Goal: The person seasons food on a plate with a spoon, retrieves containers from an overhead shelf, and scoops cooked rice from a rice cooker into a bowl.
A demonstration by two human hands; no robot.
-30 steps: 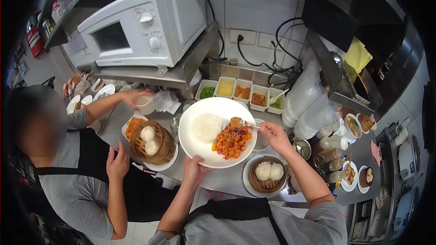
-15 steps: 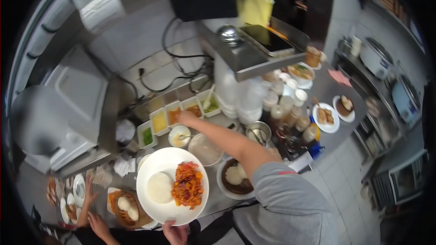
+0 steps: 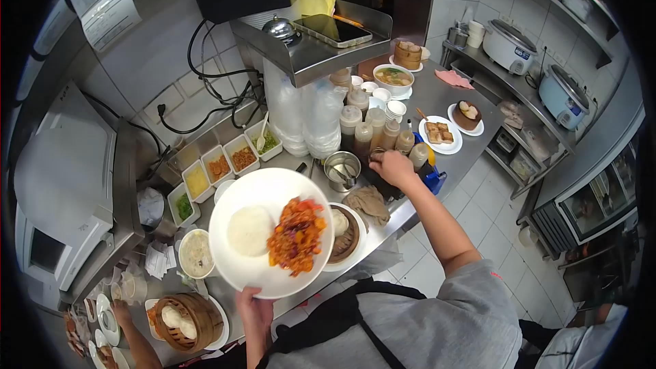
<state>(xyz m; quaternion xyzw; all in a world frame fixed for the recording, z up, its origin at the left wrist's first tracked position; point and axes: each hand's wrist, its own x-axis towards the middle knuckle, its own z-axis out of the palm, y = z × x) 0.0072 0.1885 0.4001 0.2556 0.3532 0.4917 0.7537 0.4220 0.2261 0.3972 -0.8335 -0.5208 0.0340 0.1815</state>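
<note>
My left hand grips the near rim of a large white plate, thumb on top. The plate carries a white rice mound and a glossy red-orange chopped dish. To the right, my right hand is lowered among the sauce bottles, fingers bent down over a dark-rimmed container; what they hold, if anything, is hidden. A metal pot with utensils and a crumpled brown cloth lie near that hand. Partly behind the plate is a steamer of dumplings.
Garnish tubs line the wall. A bamboo steamer with buns and a bowl of congee-like food stand at left, where another person's arm reaches in. A metal shelf overhangs the counter; plated dishes stand beyond.
My right hand has moved from the garnish tubs rightward to the sauce bottles. My left hand still holds the plate. The view has turned right, and the other person's hands have shifted.
</note>
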